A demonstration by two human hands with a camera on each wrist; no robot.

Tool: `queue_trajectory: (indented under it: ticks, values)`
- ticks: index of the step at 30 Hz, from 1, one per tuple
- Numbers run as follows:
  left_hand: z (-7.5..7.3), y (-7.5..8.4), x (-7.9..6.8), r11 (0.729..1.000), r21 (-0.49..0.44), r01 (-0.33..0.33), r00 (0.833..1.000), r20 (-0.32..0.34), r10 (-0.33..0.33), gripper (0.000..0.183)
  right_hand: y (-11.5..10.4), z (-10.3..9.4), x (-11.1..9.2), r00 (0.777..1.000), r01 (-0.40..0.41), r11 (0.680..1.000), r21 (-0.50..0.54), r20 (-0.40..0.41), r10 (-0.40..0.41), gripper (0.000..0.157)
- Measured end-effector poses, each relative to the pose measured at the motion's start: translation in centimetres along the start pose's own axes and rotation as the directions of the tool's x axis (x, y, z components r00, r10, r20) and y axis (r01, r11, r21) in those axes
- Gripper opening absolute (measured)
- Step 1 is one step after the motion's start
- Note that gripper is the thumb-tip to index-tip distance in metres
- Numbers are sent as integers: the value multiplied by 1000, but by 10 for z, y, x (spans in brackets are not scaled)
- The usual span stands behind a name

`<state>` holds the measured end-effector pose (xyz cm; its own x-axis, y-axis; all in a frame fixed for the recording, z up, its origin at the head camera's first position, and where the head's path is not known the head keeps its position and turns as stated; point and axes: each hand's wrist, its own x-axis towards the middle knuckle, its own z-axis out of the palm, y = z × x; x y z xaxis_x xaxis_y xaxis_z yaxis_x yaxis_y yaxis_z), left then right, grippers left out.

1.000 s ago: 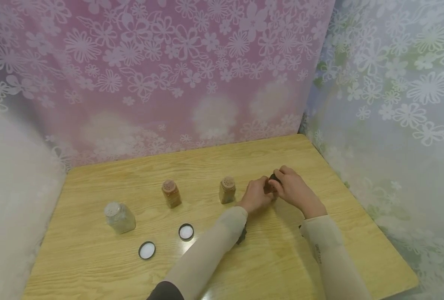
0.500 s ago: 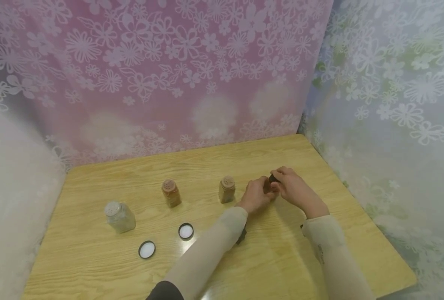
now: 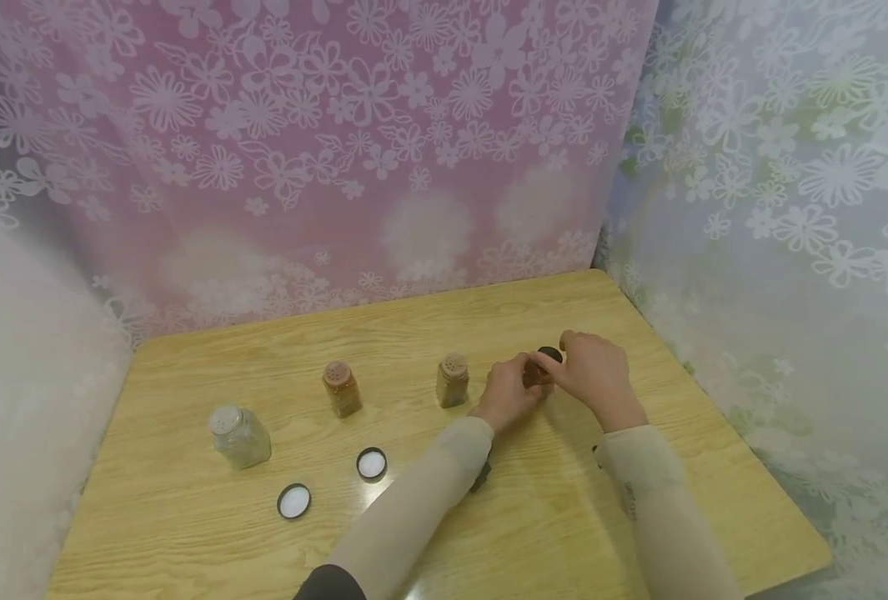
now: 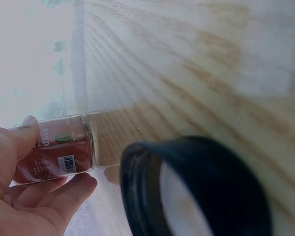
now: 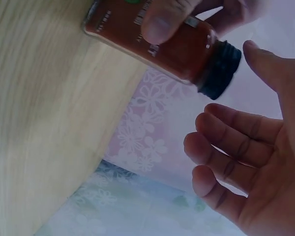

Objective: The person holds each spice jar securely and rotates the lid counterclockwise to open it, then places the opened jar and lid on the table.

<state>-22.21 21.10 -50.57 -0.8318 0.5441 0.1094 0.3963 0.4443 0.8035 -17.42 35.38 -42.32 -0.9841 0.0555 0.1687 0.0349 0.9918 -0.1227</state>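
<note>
My left hand [image 3: 507, 392] grips the body of a small glass spice jar of red-brown powder [image 4: 56, 147], standing at the table's right side. Its black cap [image 5: 220, 70] is still on the jar's neck. Around the cap my right hand [image 5: 250, 137] is spread, thumb and fingers apart from it in the right wrist view. Three uncapped shaker jars stand to the left: one pale [image 3: 241, 437], one orange-brown [image 3: 342, 389] and one brownish [image 3: 454, 381].
Two black caps with white linings, a nearer cap [image 3: 293, 502] and a farther cap [image 3: 372, 464], lie on the wooden table [image 3: 173, 517]. Another black cap [image 4: 196, 187] looms close to the left wrist camera. Floral curtains [image 3: 338, 167] surround the table.
My right hand has loosened from the black cap, its fingers opening and lifting away, so the cap top shows more. My left hand stays on the jar.
</note>
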Motion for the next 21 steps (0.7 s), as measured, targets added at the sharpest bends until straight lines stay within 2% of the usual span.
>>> queue_trajectory:
  ticks: [4,9,17,21]
  values:
    - [2,-3,1,1000,7,-21,1000,-18,21,34,2,8,1,1000,-10,1000,16,10,10,58]
    - [3,-4,3,999,28,-30,999,-26,31,31,4,11,2,1000,15,998,63,17,-16,56]
    - [2,-4,3,998,52,-38,999,-18,39,33,7,10,3,994,93,986,137,42,-99,42]
    - [2,-5,4,998,54,-23,1000,-10,23,37,9,11,4,989,112,977,181,72,-127,36]
